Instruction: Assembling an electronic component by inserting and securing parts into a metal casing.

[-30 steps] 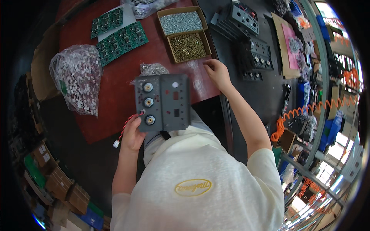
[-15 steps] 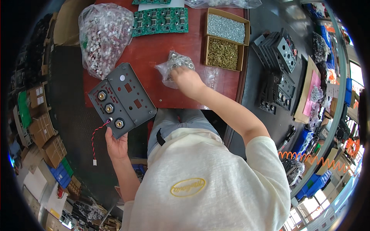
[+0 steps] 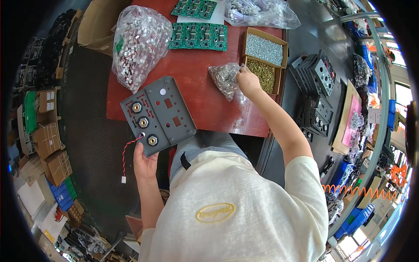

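Observation:
My left hand (image 3: 145, 162) grips the lower corner of a dark grey metal panel (image 3: 158, 126), holding it tilted off the table's front edge. Three brass-centred connectors with dark hex nuts line the panel's left side. A twisted red and dark wire with a white plug (image 3: 124, 179) hangs from it beside my thumb. Over the table, my right hand (image 3: 248, 82) is closed on the right edge of a clear plastic bag (image 3: 224, 81) full of small shiny metal parts. Its fingertips are partly hidden.
Two cardboard trays, one of silver screws (image 3: 264, 49) and one of brass-coloured parts (image 3: 261, 75), stand right of the bag. Green circuit boards (image 3: 198, 36) and a big bag of white connectors (image 3: 139, 46) lie farther back. Black metal brackets (image 3: 314, 74) are stacked at the right.
My right hand has moved right and away from me, to the edge of the small bag, which now sits gathered up. The view has shifted; my left hand still holds the panel.

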Tool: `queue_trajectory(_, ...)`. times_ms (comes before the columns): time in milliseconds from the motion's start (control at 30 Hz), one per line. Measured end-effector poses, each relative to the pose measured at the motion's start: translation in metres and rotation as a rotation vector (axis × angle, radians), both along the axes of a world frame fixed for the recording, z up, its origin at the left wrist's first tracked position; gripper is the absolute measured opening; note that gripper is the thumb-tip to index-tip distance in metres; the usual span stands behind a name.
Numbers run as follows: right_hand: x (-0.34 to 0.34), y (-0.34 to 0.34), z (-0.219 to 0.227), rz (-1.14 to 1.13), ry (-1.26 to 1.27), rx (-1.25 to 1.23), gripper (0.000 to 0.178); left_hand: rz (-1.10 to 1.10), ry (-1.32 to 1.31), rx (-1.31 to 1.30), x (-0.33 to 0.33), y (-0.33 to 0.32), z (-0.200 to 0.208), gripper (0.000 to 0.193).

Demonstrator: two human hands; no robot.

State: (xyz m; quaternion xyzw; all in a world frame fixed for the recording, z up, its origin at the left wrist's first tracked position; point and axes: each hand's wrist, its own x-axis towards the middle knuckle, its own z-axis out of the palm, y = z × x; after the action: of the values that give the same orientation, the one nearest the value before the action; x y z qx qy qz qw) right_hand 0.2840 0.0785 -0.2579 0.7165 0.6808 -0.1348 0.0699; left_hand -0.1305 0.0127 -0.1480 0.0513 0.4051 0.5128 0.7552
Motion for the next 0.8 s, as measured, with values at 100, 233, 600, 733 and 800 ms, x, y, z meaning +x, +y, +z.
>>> queue_trajectory(100,-0.003,-0.005,0.007,-0.014,0.123,0.016,0.015,-0.054,-0.007,0.005,0.007,0.003,-0.001,0.039)
queue_trajectory(233,-0.012,-0.004,0.013,-0.098,0.221,0.147,0.013,-0.132,-0.023,-0.014,0.019,0.004,-0.001,0.037)
queue_trajectory(600,0.0,-0.005,0.009,-0.474,0.519,0.204,0.018,-0.291,-0.003,-0.107,0.045,0.007,0.0,0.031)
queue_trajectory(733,0.016,-0.005,0.001,-0.649,0.781,0.268,0.016,-0.316,0.008,-0.144,0.043,0.012,-0.009,0.033)
queue_trajectory(800,0.012,-0.011,0.013,-0.826,0.97,0.25,0.019,-0.324,0.013,-0.149,0.042,0.014,-0.01,0.034)
